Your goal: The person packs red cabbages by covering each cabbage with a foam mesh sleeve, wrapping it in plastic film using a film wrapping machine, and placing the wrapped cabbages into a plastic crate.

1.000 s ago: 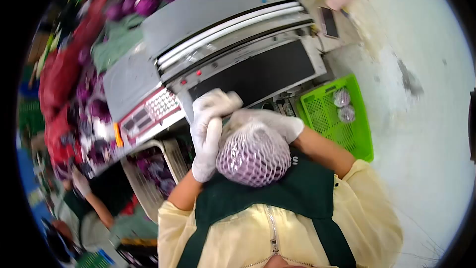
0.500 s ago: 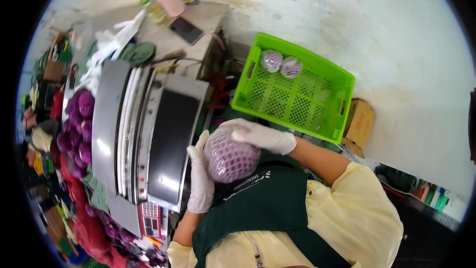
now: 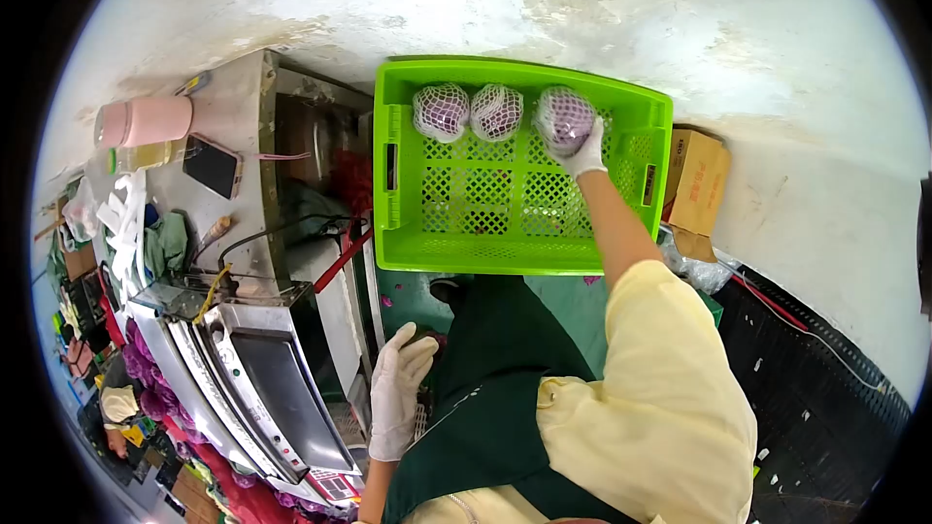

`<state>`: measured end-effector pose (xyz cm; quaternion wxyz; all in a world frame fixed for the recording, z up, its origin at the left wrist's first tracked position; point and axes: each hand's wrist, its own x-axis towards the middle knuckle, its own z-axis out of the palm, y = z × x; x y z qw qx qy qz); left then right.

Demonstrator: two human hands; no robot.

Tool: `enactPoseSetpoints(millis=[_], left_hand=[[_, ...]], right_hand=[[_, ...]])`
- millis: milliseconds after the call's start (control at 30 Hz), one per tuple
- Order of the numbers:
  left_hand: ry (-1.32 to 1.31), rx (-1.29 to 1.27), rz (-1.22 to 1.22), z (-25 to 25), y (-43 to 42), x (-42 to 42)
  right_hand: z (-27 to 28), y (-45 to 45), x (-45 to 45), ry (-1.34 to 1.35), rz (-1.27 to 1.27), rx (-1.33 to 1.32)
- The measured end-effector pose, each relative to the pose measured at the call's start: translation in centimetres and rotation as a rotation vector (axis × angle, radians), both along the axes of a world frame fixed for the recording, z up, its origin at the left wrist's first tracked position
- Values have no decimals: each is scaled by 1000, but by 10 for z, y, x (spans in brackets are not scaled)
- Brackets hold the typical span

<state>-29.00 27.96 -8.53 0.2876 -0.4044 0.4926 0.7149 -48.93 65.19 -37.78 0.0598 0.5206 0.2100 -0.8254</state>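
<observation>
My right hand (image 3: 588,149), in a white glove, is wrapped round a purple cabbage in white foam netting (image 3: 564,118), inside the green crate (image 3: 524,257) near its back wall. To the left in the crate, two more netted cabbages sit side by side, one (image 3: 442,113) in the back left corner and one (image 3: 497,113) touching it. My left hand (image 3: 396,395), also gloved, hangs below the crate's front edge beside the dark green apron, its fingers apart and holding nothing.
A wrapping machine (image 3: 282,378) stands at the lower left. On the counter (image 3: 238,102) lie a phone (image 3: 212,166) and a pink bottle (image 3: 146,122). A cardboard box (image 3: 697,184) is right of the crate, against the wall (image 3: 777,87). Purple cabbages (image 3: 146,369) are at far left.
The view has turned toward the crate. My right hand has carried the netted cabbage from in front of the body into the crate. My left hand has let go of it.
</observation>
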Motion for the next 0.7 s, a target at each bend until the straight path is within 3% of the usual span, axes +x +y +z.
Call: enactPoseSetpoints(millis=[167,200,233,267,333,367,400,433,467,500,567,600,700], left_hand=[[0,13,50,-6,11,-1],[-10,7,55,-4,11,-3],[-2,0,78,-2,12,-4],[22,5,66,0,12,-5],[90,-14,79,12,9,-4],[121,-51,152,17,5,0],[159,-35,143,22,-1,5],[202,-31,139,27,-7,10],[226,-65,174,36,-12,16],[255,-70,205,49,-21,21],[355,-77,234,56,-34,30],[399,-87,259,64,-41,45],[564,-64,333,71,-73,76]], right_hand=[[-26,-11,-11,-31,171,19],[2,-20,-16,-92,206,137],[-23,-10,-12,-134,325,259],[-56,9,-10,-162,453,383],[-62,7,-22,-534,694,1223],[-20,-3,-22,-508,909,1421],[-7,-19,-24,-201,651,1539],[-28,-27,-21,271,502,1719],[31,-75,-15,487,465,1581],[54,-116,-11,491,572,1493],[153,-201,5,637,901,1515],[171,-244,14,758,939,1469],[214,-348,43,1111,1084,921]])
